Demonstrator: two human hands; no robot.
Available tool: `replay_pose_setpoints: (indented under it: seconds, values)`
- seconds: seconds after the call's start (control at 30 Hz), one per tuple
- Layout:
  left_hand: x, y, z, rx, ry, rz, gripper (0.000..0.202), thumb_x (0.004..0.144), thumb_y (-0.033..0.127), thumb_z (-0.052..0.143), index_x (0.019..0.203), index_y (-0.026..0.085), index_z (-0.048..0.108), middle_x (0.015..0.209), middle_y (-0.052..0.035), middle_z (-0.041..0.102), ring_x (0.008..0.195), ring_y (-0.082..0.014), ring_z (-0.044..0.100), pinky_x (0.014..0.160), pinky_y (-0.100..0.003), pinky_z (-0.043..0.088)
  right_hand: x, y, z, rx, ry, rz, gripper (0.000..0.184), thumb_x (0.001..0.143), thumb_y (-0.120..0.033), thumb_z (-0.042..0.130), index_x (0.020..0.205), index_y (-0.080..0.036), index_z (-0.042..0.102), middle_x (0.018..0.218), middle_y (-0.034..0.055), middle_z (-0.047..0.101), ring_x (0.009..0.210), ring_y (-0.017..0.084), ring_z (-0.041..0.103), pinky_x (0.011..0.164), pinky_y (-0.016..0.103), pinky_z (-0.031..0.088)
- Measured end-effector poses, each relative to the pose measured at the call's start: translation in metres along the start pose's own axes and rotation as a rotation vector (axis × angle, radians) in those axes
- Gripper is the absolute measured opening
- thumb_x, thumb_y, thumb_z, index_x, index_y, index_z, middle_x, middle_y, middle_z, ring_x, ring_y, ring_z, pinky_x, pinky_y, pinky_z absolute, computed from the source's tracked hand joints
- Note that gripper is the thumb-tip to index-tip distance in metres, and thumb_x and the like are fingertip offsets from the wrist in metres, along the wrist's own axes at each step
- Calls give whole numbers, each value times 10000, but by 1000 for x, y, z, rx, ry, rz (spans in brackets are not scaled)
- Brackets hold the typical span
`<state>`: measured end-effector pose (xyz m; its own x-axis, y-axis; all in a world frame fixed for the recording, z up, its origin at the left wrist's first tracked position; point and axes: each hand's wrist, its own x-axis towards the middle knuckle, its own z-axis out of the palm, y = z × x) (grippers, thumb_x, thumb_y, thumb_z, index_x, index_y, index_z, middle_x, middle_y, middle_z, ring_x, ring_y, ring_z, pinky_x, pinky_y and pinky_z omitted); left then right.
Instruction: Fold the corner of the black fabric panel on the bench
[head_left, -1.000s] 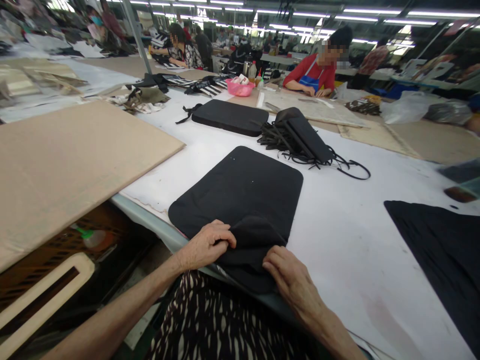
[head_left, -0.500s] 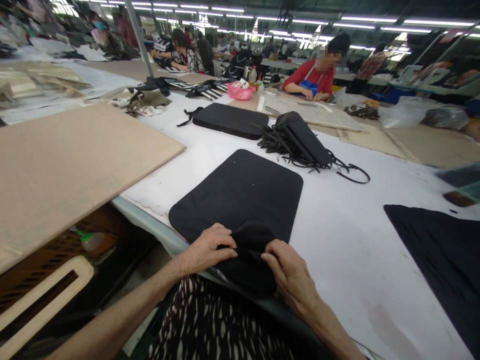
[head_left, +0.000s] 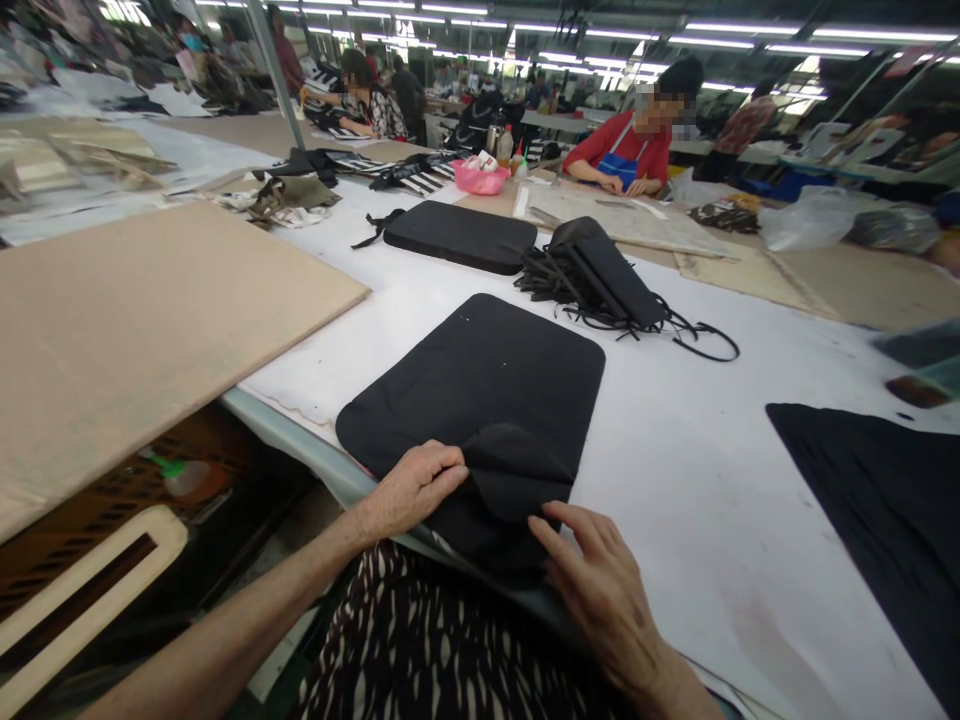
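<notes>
left hand (head_left: 416, 488) pinching black cloth (head_left: 487, 395) | right hand (head_left: 600, 585) resting fingers apart at its edge | judging: keeping tension even between fingers is likely avoiding creases

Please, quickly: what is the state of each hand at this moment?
Left hand: closed, apparently pinching the black, round-cornered, fabric-like sheet.
Right hand: loosely curled at the same sheet; whether it pinches, cannot be told.

Large workshop hall, dark ceiling (head_left: 622, 12), rows of lit strip lights (head_left: 742, 28). Bright patches (head_left: 810, 68) at back, too blurred to confirm as windows. Grey pole (head_left: 278, 80) left of centre, tilted in view. White-covered worktable (head_left: 712, 450) in front, more tables (head_left: 555, 121) toward rear.
</notes>
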<state>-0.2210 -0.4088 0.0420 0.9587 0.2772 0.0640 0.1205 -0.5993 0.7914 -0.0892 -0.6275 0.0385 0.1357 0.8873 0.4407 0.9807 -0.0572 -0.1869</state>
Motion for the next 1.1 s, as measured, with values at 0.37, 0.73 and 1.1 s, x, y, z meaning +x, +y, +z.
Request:
replay_pose_setpoints:
  seconds: [0.37, 0.73, 1.1]
  values:
    - [3, -2, -1, -53, 59, -24, 337, 905, 307, 383, 605, 157, 359, 586, 46, 341, 601, -107, 369, 613, -235, 288, 4, -3, 2, 204, 5, 80, 194, 884, -112, 405, 884, -181, 587, 810, 56, 553, 722, 174, 501, 610, 293, 405]
    - [1, -4, 0, -52, 13, 24, 261, 894, 270, 447, 663, 151, 472, 647, 31, 453, 670, -113, 429, 653, -221, 319, 29, 12, 6, 535, -301, 518, 210, 749, -238, 590, 608, -192, 440, 655, -30, 474, 634, 135, 472, 572, 248, 359]
    - [1, -1, -1, -24, -2, 32, 246, 894, 252, 448, 673, 153, 488, 666, 18, 476, 697, -125, 449, 677, -223, 337, 31, 9, 7, 587, -315, 557, 359, 879, -378, 441, 581, -183, 397, 643, -22, 433, 598, 122, 439, 562, 240, 338]
